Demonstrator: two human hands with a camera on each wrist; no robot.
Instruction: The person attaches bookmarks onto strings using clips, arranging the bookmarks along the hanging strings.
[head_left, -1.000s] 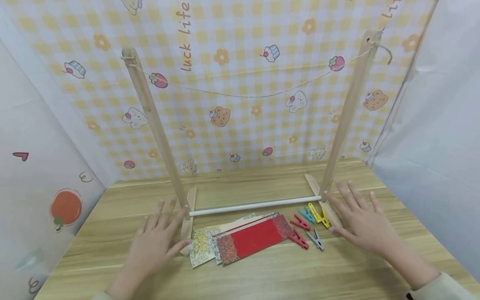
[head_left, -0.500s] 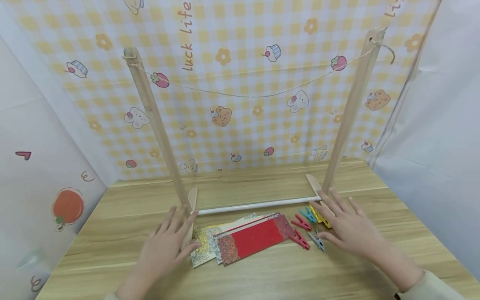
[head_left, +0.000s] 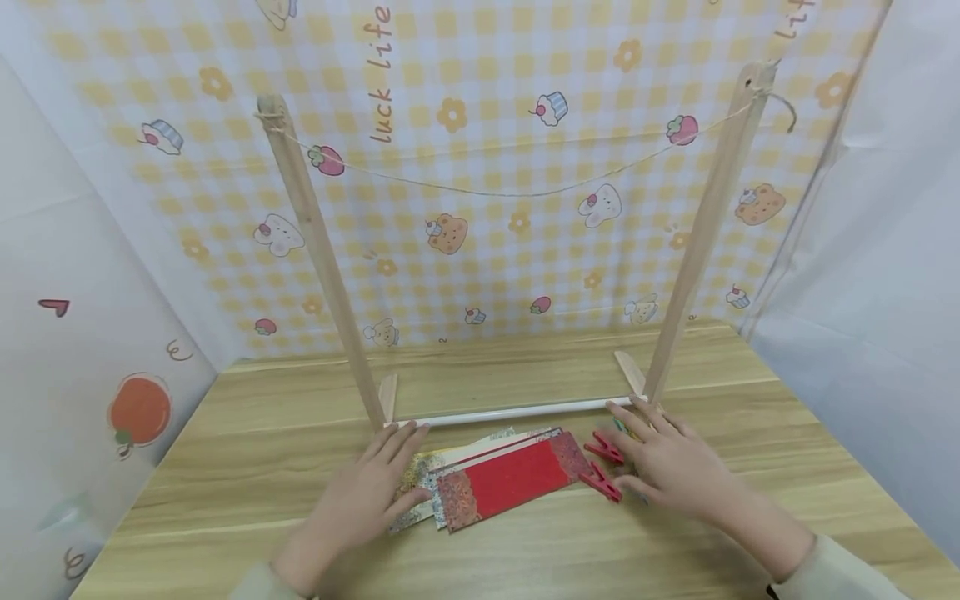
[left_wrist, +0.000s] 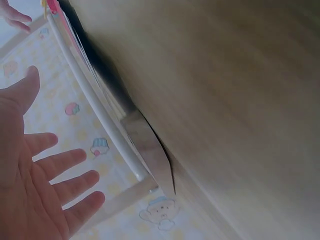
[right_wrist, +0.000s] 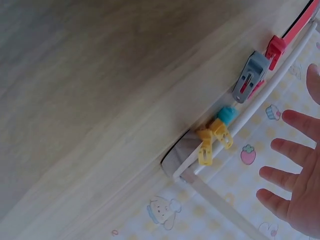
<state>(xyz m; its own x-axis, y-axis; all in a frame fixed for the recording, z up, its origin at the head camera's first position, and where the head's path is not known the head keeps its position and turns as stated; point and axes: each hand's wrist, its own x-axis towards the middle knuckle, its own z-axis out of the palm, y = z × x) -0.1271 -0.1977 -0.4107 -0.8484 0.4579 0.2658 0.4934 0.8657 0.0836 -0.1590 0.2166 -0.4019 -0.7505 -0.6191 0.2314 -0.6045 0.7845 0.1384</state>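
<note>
My left hand [head_left: 363, 496] hovers over the left end of a fan of patterned cards, fingers spread and nothing in them. The topmost card is a red card [head_left: 517, 477] with patterned ends. Over on the right, my right hand [head_left: 671, 462] hangs above the clothespins, fingers straight, holding nothing. Two red clothespins [head_left: 602, 483] show beside its thumb in the head view. In the right wrist view a grey clothespin [right_wrist: 251, 76], a blue clothespin [right_wrist: 226, 115] and yellow clothespins [right_wrist: 205, 147] lie beyond the fingers; the hand mostly covers these in the head view.
A wooden frame stands behind the cards, with a left post [head_left: 322, 250], a right post [head_left: 705, 242] and a white rod [head_left: 517, 412] between their feet. A thin string [head_left: 480, 193] sags between the post tops. A checked cloth [head_left: 495, 275] hangs behind the wooden table [head_left: 187, 492].
Both hands have moved inward: the left one rightward over the cards' left end, the right one leftward over the clothespins. Cards and frame keep their places.
</note>
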